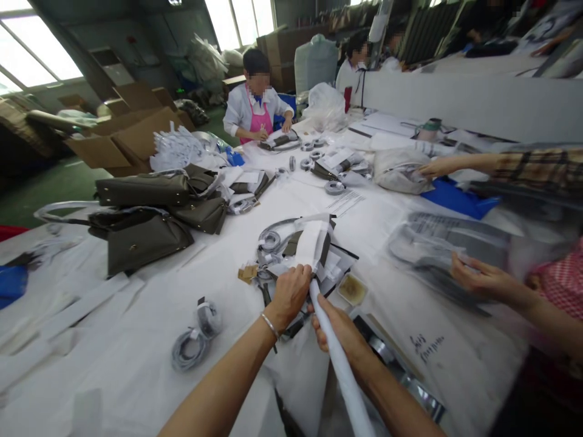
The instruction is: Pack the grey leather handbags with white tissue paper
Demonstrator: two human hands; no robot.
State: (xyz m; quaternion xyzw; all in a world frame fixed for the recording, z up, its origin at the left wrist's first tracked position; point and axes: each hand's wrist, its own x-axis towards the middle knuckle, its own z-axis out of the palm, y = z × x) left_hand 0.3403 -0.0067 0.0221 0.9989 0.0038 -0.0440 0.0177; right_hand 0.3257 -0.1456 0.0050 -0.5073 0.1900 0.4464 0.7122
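Observation:
A long white wrapped strip (336,349) runs from the small dark olive bag (324,249) down towards me. My left hand (291,294), with a silver bangle at the wrist, is closed at the strip's upper end, against the bag. Lower down, my right hand (339,325) has its fingers and thumb curled around the same strip. White paper (311,243) covers part of the bag, and a grey wrapped strap coil (269,241) lies beside it. A brown tag (247,274) rests left of my left hand. What lies under my fingers is hidden.
Olive handbags (146,243) are piled at left. Two wrapped strap coils (189,349) lie nearer me. A shallow yellowish dish (352,289) sits right of my hands. At right, a co-worker's hand (483,276) holds blurred clear plastic; another person (257,103) works across the table.

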